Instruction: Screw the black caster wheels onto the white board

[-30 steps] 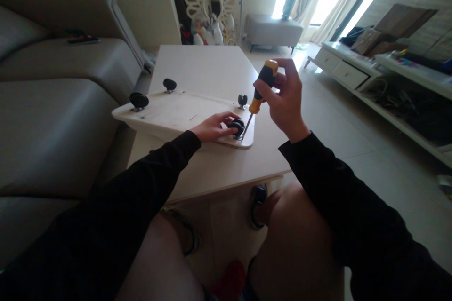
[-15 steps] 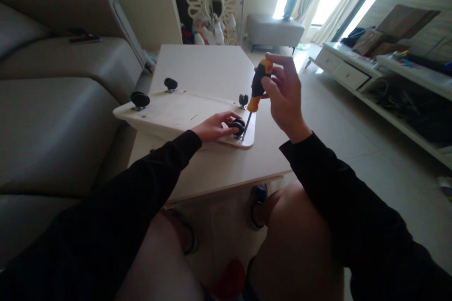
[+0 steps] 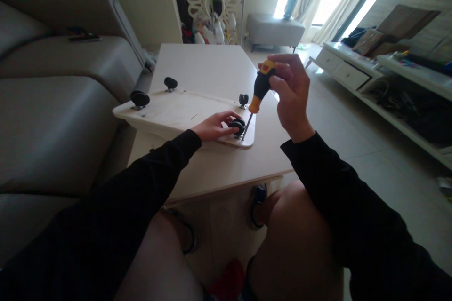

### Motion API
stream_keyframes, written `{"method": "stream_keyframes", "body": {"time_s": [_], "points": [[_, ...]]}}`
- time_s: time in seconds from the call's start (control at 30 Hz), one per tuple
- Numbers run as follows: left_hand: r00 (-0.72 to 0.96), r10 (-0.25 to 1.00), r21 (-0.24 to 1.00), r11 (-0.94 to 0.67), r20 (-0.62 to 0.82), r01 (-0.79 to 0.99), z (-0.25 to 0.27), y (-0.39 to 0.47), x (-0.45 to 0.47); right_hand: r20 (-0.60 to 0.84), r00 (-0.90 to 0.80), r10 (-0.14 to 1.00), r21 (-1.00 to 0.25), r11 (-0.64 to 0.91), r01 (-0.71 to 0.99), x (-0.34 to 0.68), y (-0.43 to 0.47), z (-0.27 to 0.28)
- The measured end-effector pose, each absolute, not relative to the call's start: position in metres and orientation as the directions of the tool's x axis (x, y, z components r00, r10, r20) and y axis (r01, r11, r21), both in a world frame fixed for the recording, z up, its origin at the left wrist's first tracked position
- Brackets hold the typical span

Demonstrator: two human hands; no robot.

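Right hand [image 3: 292,99] grips the screwdriver [image 3: 262,85], left hand [image 3: 213,127] holds the near-right caster [image 3: 239,125]; shaft [image 3: 248,124] leans, so its tip [image 3: 243,138] could skid off imo.

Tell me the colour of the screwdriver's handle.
The screwdriver's handle is yellow-orange and black; the head view shows it best.

By a pale, flat-topped table [image 3: 208,66], which is placed on the tiled floor [image 3: 346,150], a pale board [image 3: 167,113] is carried. This board, with rounded corners, is laid across the table, and the table's left edge is overhung by its left end.
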State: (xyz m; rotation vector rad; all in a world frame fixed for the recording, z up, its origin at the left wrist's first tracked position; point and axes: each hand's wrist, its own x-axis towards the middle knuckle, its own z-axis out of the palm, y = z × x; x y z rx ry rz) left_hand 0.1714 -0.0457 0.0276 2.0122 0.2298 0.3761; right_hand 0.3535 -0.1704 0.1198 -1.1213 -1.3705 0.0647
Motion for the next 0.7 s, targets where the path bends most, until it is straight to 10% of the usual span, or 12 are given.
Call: {"method": "stream_keyframes", "body": {"time_s": [0.7], "points": [[0.931, 0.323, 0.883, -0.47, 0.168, 0.004, 0.0282, -0.0466, 0.1713, 0.801, 0.322, 0.505, -0.567, 0.467, 0.678, 0.3627, -0.1647, 0.1169]]}}
